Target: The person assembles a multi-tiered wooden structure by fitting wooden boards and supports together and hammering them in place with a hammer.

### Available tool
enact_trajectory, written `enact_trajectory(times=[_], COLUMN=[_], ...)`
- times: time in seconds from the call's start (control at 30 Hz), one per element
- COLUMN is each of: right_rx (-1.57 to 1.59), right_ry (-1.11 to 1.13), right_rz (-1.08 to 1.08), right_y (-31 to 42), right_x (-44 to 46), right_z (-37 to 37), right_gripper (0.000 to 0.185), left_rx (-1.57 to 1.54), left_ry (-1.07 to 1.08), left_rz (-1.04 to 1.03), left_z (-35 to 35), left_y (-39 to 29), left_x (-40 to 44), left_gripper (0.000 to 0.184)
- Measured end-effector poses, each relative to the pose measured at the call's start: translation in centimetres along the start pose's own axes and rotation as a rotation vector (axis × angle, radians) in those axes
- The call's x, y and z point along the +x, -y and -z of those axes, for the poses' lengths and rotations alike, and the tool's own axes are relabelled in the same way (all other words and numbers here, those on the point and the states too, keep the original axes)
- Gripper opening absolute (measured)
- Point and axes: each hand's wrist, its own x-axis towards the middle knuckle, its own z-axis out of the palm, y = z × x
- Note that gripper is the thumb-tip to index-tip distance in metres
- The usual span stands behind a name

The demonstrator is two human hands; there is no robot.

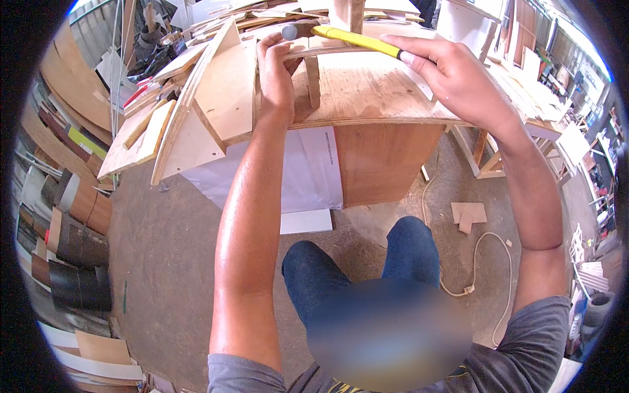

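My right hand [452, 75] is closed round the yellow handle of a hammer [357, 39], its thumb lying along the dark grip end. The hammer lies nearly level, its round metal face beside the fingertips of my left hand [278, 78]. That hand is raised with its fingers bent at the left end of a narrow wooden strip [327, 51]. Whatever is between those fingers is hidden. Under the strip a short upright wooden block [313, 82] stands on the plywood worktop [373, 88].
Long boards [196, 98] lean over the worktop's left side, with stacked offcuts behind. An upright post [347, 16] rises at the back. On the floor lie a pale cable [475, 262] and a board scrap [468, 213]. Sheet material [78, 275] lines the left.
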Motion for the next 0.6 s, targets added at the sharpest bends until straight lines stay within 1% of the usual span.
enact_trajectory(times=[0.03, 0.13, 0.23, 0.33, 0.37, 0.43, 0.5, 0.6], right_rx=[0.011, 0.058, -0.058, 0.04, 0.045, 0.056, 0.001, 0.001], right_ry=[0.017, -0.049, 0.012, 0.006, -0.003, -0.019, 0.031, -0.003], right_rz=[-0.003, -0.118, 0.007, -0.073, -0.067, -0.059, -0.044, -0.081], right_y=[0.1, 1.3, 0.7, 1.0, 0.9, 0.6, 0.9, 0.8], right_x=[0.0, -0.1, -0.3, -0.1, -0.1, -0.4, -0.2, -0.1], right_z=[0.0, 0.6, 0.2, 0.8, 0.6, -0.2, 0.4, 0.6], right_gripper=[0.034, 0.034, 0.033, 0.033, 0.034, 0.035, 0.035, 0.035], left_rx=[-0.009, 0.005, -0.003, 0.005, 0.014, 0.005, -0.001, 0.011], left_ry=[0.004, 0.012, 0.001, 0.004, 0.006, -0.011, -0.011, 0.015], left_rz=[0.007, -0.011, -0.009, -0.006, -0.007, -0.009, -0.006, -0.002], left_z=[-0.1, -0.3, -0.3, -0.1, 0.0, 0.1, 0.2, 0.2], left_y=[-0.1, -0.5, -0.3, 0.0, 0.0, 0.3, 0.5, 0.0], left_x=[0.0, -0.2, -0.1, 0.0, 0.0, 0.2, 0.4, 0.2], left_gripper=[0.042, 0.043, 0.043, 0.043, 0.043, 0.042, 0.041, 0.041])
